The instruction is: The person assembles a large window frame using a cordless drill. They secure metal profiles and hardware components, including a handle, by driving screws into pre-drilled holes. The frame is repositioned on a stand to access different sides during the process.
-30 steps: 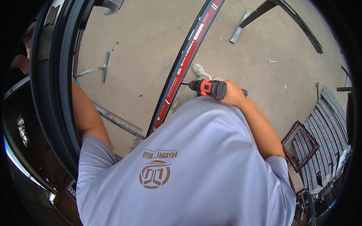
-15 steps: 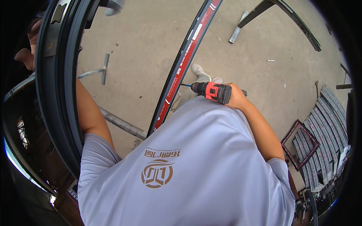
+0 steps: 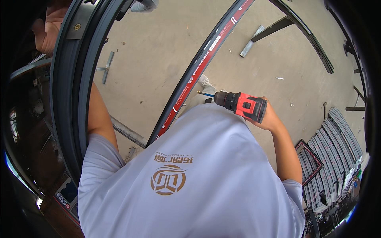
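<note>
My right hand [image 3: 270, 116] is wrapped round the grip of a red and black cordless drill [image 3: 246, 106]. Its blue bit [image 3: 206, 94] points left, and a small brass-coloured piece, perhaps a screw, sits at the tip. That tip is just right of a long dark profile with a red printed strip [image 3: 193, 75], a little apart from it. On the left stands a dark grey frame member [image 3: 73, 91] with a metal plate [image 3: 77, 29] screwed to it. My left arm passes behind this member. Beyond it shows my left hand [image 3: 51, 31], thumb apart, other fingers partly hidden.
Grey metal bars [image 3: 129, 133] and a T-shaped stand [image 3: 107, 67] rest low at left. Another stand with a dark beam [image 3: 303, 29] is at upper right. Stacked profiles [image 3: 333, 146] and a small dark red frame [image 3: 311, 164] lie at right. My shoe [image 3: 204, 81] shows below the drill.
The drill has come back to the right, and its bit tip now shows beside the red-striped profile. The view has shifted, moving the frame member rightward in the picture.
</note>
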A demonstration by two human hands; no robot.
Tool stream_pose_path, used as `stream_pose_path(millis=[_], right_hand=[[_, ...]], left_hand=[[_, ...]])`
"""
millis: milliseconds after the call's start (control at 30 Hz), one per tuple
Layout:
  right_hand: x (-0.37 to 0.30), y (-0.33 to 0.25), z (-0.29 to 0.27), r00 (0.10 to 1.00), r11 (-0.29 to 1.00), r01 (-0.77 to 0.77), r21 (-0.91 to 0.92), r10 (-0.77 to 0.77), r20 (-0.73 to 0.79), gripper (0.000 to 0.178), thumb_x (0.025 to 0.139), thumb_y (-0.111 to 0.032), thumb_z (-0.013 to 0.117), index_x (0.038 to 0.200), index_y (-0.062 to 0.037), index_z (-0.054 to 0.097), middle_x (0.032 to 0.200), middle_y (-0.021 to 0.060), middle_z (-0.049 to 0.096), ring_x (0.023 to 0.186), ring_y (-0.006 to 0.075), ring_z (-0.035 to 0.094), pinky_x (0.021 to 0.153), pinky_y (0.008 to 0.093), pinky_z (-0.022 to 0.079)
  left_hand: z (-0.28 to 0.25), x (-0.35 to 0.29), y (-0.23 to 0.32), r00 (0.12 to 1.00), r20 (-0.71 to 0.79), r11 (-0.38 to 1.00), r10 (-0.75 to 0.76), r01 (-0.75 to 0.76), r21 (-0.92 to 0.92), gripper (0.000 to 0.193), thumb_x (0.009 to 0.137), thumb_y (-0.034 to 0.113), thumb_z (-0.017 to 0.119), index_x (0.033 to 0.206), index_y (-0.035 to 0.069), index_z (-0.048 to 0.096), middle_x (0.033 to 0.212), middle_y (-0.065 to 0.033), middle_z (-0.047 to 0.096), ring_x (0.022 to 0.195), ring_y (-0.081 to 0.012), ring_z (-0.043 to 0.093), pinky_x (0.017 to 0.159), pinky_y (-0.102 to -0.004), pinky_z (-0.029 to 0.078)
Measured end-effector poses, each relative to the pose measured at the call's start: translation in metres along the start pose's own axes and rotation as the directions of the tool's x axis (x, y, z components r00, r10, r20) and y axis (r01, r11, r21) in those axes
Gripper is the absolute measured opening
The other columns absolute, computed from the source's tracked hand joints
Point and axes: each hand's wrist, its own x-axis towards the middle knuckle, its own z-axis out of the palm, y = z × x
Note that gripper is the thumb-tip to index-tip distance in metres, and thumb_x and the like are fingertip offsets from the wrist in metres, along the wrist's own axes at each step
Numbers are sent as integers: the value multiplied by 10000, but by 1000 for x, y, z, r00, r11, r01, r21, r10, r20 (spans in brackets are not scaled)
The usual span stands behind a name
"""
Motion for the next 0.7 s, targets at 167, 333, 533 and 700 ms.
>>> stream_pose_path(millis=[167,333,533,700], right_hand=[[-26,-51,-49,928,942,321,-95,-333,-168,253,690,-34,844,893,-40,693,793,103,687,676,233,650,677,345,531],[-59,-127,-119,809,770,494,-403,-577,-111,327,708,-32,854,1007,-78,731,951,80,718,845,282,699,768,368,549],[-72,-239,-171,713,672,482,-562,-673,-194,395,723,-53,829,1102,-42,717,956,52,717,841,202,684,783,350,540],[-40,-333,-172,810,834,507,-218,-547,-209,306,793,-15,693,1088,33,628,723,28,586,498,77,483,471,232,367]], left_hand=[[-7,10,10,998,-56,999,0,-2,-47,457,1058,436,521,1315,67,602,1033,-18,624,873,-149,612,828,-298,556],[-17,9,16,980,-159,946,-119,64,-318,428,1046,382,551,1297,39,601,960,-53,623,854,-177,612,764,-308,575],[-33,6,12,995,-16,910,-94,79,-407,514,1035,435,557,1322,9,577,1087,-118,685,1028,-218,686,955,-342,559],[-19,7,17,999,-1,972,-32,31,-233,486,1075,411,478,1364,26,542,1165,-92,649,1060,-186,646,942,-321,557]])
